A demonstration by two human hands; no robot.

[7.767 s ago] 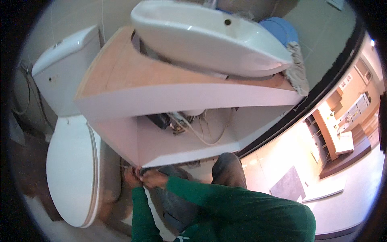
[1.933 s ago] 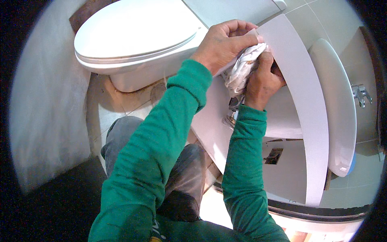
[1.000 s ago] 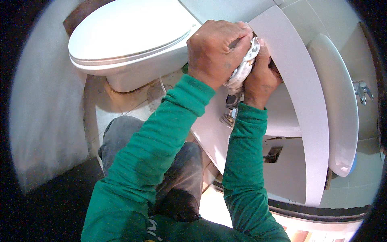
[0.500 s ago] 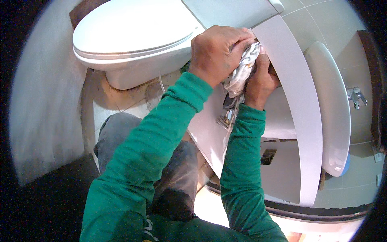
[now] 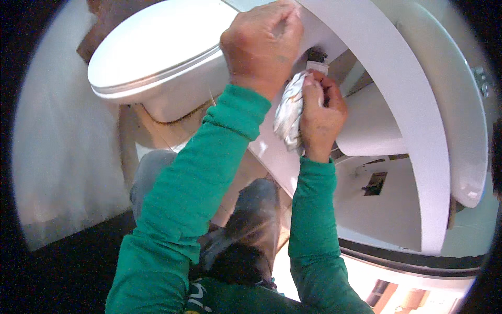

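Observation:
My right hand [image 5: 323,112] is closed round a crumpled white cloth [image 5: 288,112] with darker streaks, which hangs down from its left side. The cloth is blurred. Just above those fingers, a dark fitting [image 5: 316,54] with a white piece below it shows at the cabinet. Higher and to the left, my left hand [image 5: 264,49] is closed, thumb and fingers pressed together near the upper edge of the view. Whatever it may hold there cannot be made out. Behind the hands a white cabinet door [image 5: 277,159] stands swung out from the white cabinet [image 5: 418,131].
A white toilet [image 5: 157,47] with its lid down stands at the left. The white basin [image 5: 455,115] sits on the cabinet at the right, with a metal tap [image 5: 481,81] beyond it. The cabinet back has a square cutout [image 5: 375,183]. My knees are beneath my arms.
My hands have come apart. The left has moved up and left; the right has dropped slightly with the cloth. The view has shifted, and the fitting above the right hand is now exposed.

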